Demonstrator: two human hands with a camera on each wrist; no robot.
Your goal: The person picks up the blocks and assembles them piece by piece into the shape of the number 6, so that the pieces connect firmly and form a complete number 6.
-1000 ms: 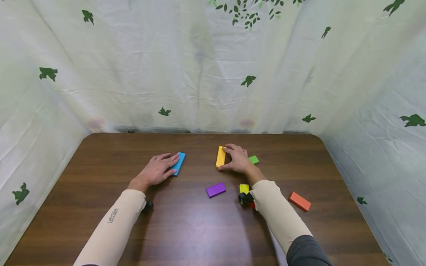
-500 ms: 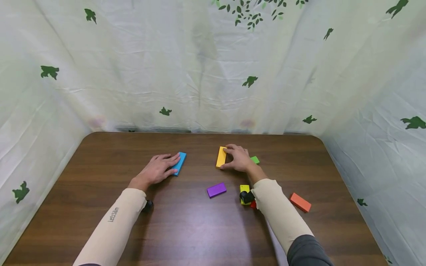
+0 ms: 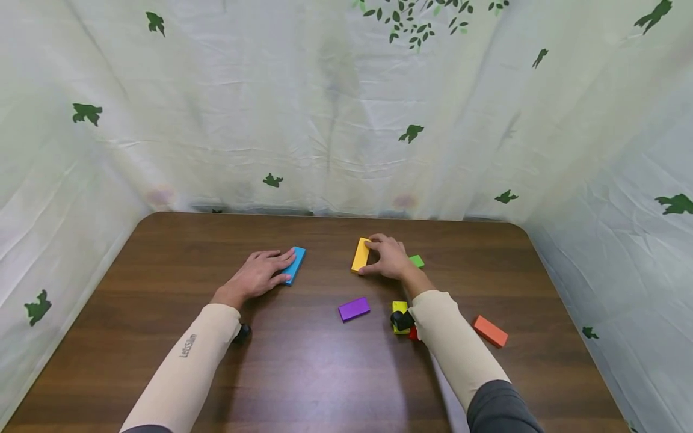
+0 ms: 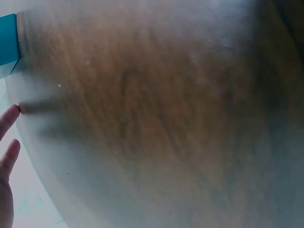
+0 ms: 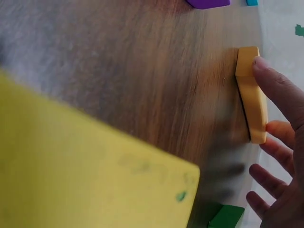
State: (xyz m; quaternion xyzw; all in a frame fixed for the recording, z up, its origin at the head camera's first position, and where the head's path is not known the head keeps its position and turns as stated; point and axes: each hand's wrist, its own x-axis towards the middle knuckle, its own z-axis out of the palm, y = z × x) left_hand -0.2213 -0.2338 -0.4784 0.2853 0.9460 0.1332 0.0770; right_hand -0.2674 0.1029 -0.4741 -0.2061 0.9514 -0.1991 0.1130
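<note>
My left hand (image 3: 260,273) is at the blue block (image 3: 295,266), left of the table's middle. Its thumb lies near the block's near end and its forefinger farther up, holding it between them. In the left wrist view two straight fingers (image 4: 10,159) stand apart from the blue block (image 4: 7,40). My right hand (image 3: 391,258) holds the yellow-orange block (image 3: 360,255), thumb at the near end and forefinger at the far end. The other fingers are spread beside it in the right wrist view. Both blocks appear to lie flat on the table.
A purple block (image 3: 354,309) lies between the arms. A green block (image 3: 417,261) is partly behind the right wrist. Under the right forearm sit a yellow block (image 3: 399,307) and a partly hidden red piece (image 3: 414,332). An orange-red block (image 3: 490,331) lies farther right. Curtains surround the brown table (image 3: 303,373).
The head view shifts slightly. Both hands keep their places at the blue and yellow-orange blocks, and no block visibly moves on the table.
</note>
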